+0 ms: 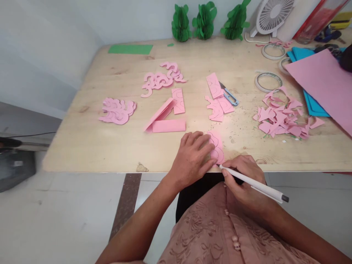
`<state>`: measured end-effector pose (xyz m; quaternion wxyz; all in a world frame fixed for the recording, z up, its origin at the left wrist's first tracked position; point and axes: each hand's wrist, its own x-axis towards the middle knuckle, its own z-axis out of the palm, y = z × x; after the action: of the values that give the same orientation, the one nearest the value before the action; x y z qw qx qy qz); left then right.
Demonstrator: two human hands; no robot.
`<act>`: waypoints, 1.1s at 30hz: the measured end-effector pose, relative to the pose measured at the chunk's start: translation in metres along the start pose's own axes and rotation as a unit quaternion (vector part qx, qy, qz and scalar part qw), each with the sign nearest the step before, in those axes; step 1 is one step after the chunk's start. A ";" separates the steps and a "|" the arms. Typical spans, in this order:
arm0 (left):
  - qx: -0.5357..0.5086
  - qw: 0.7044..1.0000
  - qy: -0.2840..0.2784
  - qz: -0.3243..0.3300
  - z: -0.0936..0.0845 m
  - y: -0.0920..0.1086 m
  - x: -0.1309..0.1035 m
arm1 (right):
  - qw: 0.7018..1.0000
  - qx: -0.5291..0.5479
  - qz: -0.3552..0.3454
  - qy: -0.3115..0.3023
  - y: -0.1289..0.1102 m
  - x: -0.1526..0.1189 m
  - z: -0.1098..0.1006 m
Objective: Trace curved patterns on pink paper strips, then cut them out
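Observation:
Near the front edge of the wooden table lies a small pink paper piece (218, 148) with curved drawn lines. My left hand (192, 157) rests on its left side, fingers spread and pressing it flat. A white pen (255, 183) is gripped in my right hand (244, 176), its tip at the paper's lower edge. Beyond my left hand are folded pink strips (169, 125) and a small marked pink piece (178, 101). More marked pink pieces (214, 86) lie farther back beside blue-handled snips (230, 96).
Cut pink shapes lie at left (118, 110) and back centre (159, 80). Pink scraps (280, 119), tape rolls (268, 81), blue sheets (316, 104) and a large pink sheet (324, 84) are at right. Green paper figures (205, 22) and a fan (275, 13) stand behind.

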<state>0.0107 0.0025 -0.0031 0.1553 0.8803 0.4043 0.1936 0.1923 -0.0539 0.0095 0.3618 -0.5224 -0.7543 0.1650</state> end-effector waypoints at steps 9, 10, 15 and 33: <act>-0.002 1.000 0.000 0.001 0.000 0.000 0.000 | 1.000 0.002 0.000 0.001 0.001 -0.001 -0.001; -0.002 1.000 0.000 0.000 0.000 0.000 0.000 | 1.000 0.004 -0.001 0.001 0.001 -0.001 -0.001; 0.000 1.000 0.002 -0.001 0.000 0.000 0.000 | 1.000 0.003 0.005 0.000 0.002 -0.002 -0.001; -0.001 1.000 0.001 0.001 0.000 0.001 0.000 | 1.000 -0.012 0.023 0.008 0.007 -0.004 -0.005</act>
<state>0.0110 0.0023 -0.0025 0.1553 0.8806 0.4030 0.1952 0.2007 -0.0553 0.0073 0.3573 -0.5454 -0.7412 0.1600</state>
